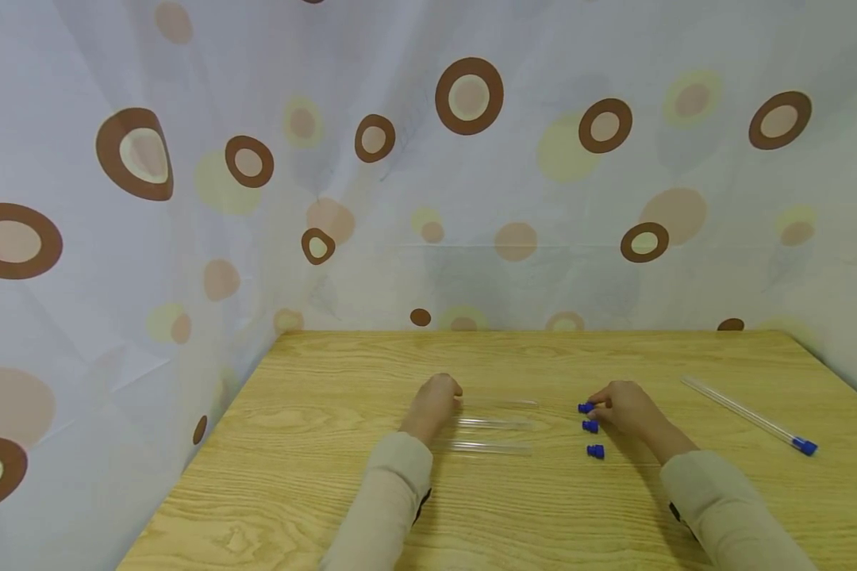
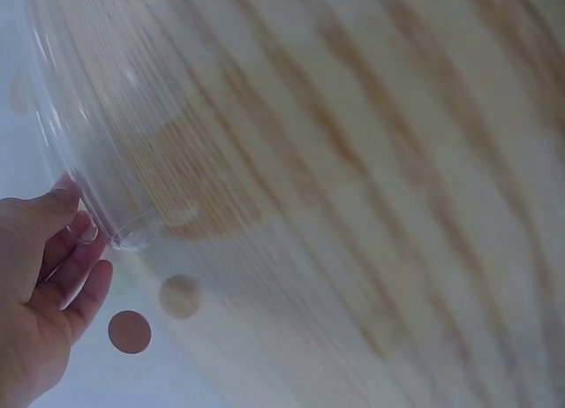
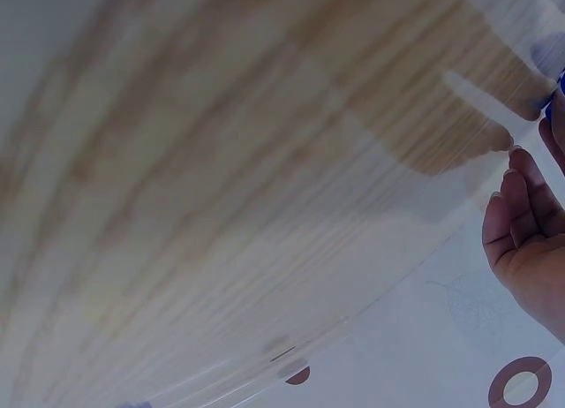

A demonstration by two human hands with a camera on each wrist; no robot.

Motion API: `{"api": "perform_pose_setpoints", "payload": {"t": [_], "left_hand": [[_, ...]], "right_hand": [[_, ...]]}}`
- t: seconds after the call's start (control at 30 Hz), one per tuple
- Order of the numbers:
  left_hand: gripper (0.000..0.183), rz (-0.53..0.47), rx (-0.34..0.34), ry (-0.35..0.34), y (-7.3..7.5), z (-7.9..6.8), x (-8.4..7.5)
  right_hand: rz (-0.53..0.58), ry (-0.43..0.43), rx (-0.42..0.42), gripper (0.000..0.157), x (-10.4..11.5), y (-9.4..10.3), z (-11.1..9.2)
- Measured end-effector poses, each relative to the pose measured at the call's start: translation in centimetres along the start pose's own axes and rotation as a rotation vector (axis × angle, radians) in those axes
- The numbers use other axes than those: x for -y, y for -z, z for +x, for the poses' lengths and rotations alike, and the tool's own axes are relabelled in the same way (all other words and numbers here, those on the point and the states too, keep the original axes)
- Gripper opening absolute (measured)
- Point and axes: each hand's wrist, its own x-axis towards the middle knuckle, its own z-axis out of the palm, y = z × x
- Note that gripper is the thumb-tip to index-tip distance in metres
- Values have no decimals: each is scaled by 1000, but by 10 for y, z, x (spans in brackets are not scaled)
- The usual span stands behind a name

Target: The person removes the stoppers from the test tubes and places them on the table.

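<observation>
Three clear test tubes lie side by side on the wooden table, the farthest tube (image 1: 503, 402) parallel to the middle tube (image 1: 496, 423) and the nearest tube (image 1: 489, 448). At their left ends my left hand (image 1: 433, 406) pinches the farthest one between thumb and fingertips; rounded tube ends (image 2: 132, 231) show in the left wrist view. To the right, three blue caps stand in a column. My right hand (image 1: 632, 408) pinches the farthest cap (image 1: 585, 408); the middle cap (image 1: 589, 427) and nearest cap (image 1: 596, 451) lie just in front, on the table.
Right of my right hand, another clear tube (image 1: 743, 411) lies slanted with a blue cap (image 1: 804, 446) on its near end. The wooden tabletop (image 1: 314, 476) meets a patterned curtain (image 1: 400, 182) at the back and sides.
</observation>
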Motion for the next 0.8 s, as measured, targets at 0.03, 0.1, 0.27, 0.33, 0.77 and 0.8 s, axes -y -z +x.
{"api": "perform_pose_setpoints", "payload": {"t": [0.03,0.1,0.27,0.33,0.77,0.8], "left_hand": [[25,23,-1,-2,0,0,0],[24,52,-9,-3,-1,0,0],[17,128,-23,-13,-2,1,1],[13,175,-26,-30,-2,1,1],[11,168,-32,-20,-6,4,3],[10,158,-31,-15,-7,4,3]], "right_hand": [[1,-4,2,27,0,0,0],[5,-13,4,27,1,-1,-1],[-2,-9,6,27,2,0,-1],[-6,-2,7,27,1,0,-1],[-10,10,-3,27,-1,-1,-3],[-8,13,-6,27,-1,-1,-3]]}}
